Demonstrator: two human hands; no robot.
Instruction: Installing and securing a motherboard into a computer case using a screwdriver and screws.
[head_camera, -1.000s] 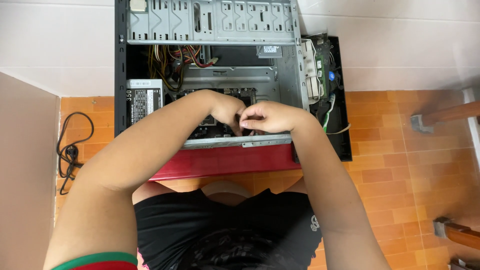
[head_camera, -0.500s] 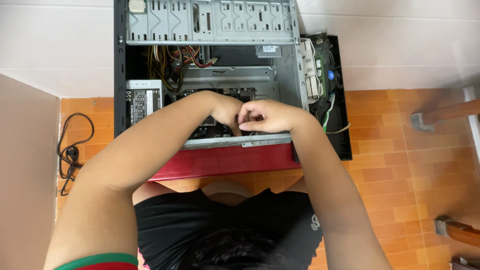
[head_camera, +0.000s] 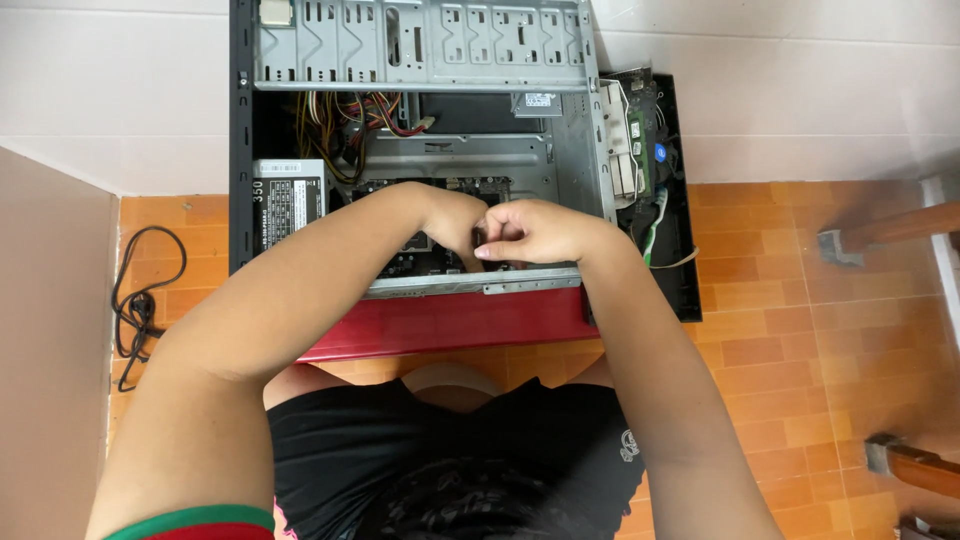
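- Where both hands meet, just inside the near edge of the one open computer case (head_camera: 420, 45), the left hand (head_camera: 455, 220) curls closed over the board (head_camera: 425, 262), and what it grips is hidden.
- Right hand (head_camera: 530, 230) sits fisted against the left, fingertips pinched; its contents cannot be told.
- One power supply (head_camera: 288, 198) fills the case's left side, with a wire bundle (head_camera: 345, 125) behind it.
- One detached side panel (head_camera: 672, 200) leans at the right edge.
- One black cable (head_camera: 135, 300) lies on the orange tile floor (head_camera: 800, 330), which is open to the right.
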